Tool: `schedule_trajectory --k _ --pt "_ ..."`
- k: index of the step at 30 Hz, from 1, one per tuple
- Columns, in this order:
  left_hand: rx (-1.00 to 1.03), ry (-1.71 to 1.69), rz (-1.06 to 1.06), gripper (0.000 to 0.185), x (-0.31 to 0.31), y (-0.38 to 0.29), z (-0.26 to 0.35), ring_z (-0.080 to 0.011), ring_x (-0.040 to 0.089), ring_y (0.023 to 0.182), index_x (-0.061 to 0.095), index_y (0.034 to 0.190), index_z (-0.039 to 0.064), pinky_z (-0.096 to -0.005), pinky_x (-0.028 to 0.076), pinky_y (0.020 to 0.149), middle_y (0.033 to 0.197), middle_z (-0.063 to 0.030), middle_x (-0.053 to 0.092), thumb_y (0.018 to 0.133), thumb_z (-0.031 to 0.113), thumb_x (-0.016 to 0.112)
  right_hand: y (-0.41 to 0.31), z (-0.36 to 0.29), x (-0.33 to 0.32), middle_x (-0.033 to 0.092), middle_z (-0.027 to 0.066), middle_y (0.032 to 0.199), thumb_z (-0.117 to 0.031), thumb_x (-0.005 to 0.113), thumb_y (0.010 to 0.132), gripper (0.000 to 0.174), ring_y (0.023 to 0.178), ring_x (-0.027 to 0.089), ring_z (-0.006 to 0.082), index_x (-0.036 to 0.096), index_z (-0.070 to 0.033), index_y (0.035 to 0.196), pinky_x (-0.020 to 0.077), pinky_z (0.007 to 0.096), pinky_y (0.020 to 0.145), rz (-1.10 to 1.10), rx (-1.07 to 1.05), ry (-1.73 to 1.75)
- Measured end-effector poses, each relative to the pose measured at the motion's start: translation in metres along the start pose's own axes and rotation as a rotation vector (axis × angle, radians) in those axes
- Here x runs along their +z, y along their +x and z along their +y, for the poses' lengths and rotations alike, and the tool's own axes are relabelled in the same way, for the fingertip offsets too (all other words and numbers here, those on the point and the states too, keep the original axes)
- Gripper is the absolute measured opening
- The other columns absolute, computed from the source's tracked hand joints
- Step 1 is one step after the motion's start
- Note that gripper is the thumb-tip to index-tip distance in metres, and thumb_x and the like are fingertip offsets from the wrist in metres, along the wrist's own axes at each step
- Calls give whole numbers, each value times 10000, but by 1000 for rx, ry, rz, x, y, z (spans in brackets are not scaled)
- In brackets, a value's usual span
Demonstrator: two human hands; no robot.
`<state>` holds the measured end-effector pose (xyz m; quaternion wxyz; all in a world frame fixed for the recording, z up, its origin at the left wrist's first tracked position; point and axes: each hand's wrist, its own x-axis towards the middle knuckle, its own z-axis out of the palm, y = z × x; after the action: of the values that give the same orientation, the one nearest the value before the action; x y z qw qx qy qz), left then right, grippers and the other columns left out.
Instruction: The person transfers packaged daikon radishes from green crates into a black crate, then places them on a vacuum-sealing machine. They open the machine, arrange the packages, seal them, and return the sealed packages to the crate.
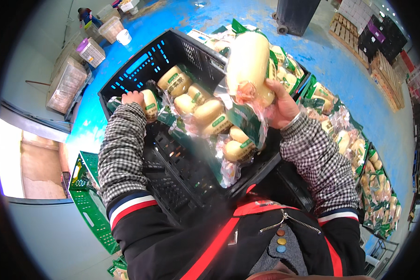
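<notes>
My right hand (pixel 283 108) holds up a clear plastic pack of pale lotus root (pixel 248 66), its thumb on the pack's near side. This pack is raised over the right side of a black perforated plastic crate (pixel 196 42). Inside the crate lie several similar packs with green labels (pixel 210 115), mostly in the middle and to the right. At the crate's left side my left hand (pixel 133 97) has its fingers curled on another pack (pixel 149 105). My sleeve covers part of that pack.
Crates filled with more packs (pixel 346 140) line the right side, and another heap (pixel 287 66) stands just beyond my crate. A green crate (pixel 91 199) is at the left. Farther off are a dark wheeled bin (pixel 295 15), wooden pallets (pixel 350 38), a white bucket (pixel 124 37) and a person (pixel 87 15).
</notes>
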<state>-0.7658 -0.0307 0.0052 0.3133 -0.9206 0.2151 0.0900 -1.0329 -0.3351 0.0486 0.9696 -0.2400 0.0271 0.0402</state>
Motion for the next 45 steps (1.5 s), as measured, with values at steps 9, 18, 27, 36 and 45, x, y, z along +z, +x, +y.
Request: schedule_trajectory --k 9,18,27,36,45 --pt "605 -678 666 677 5 8 144 -359 452 1093 410 1239 47 -406 394 920 1153 -197 484 645 210 692 -3 -3 0 560 154 1075 -406 570 803 574 947 568 261 426 -19 1202 521 395 746 67 -30 -103" --pt "332 -553 65 1182 -16 20 137 -341 489 1051 80 1386 54 -411 399 905 1127 -198 512 529 440 797 -2 0 2 521 148 1159 -364 555 821 580 1032 535 272 378 -9 1245 458 417 886 102 -81 -108" --pt "98 -476 452 1049 -23 24 142 -273 458 1041 227 1358 109 -434 368 851 1081 -140 469 504 383 770 -4 1 5 515 162 1185 -243 540 839 505 1077 519 270 382 19 1240 401 411 963 39 -120 -62" --pt "326 -686 126 938 -34 30 129 -323 537 934 342 1273 59 -399 451 798 966 -153 545 490 404 727 -2 1 -2 490 167 1214 -289 563 824 572 1079 516 262 352 0 1270 416 393 947 81 -81 -133" --pt "259 -469 479 1005 -26 25 140 -300 469 1003 291 1340 107 -438 367 835 1017 -144 487 490 393 744 -5 0 3 519 146 1181 -208 563 836 485 1054 537 255 381 -9 1239 444 404 918 83 -57 8"
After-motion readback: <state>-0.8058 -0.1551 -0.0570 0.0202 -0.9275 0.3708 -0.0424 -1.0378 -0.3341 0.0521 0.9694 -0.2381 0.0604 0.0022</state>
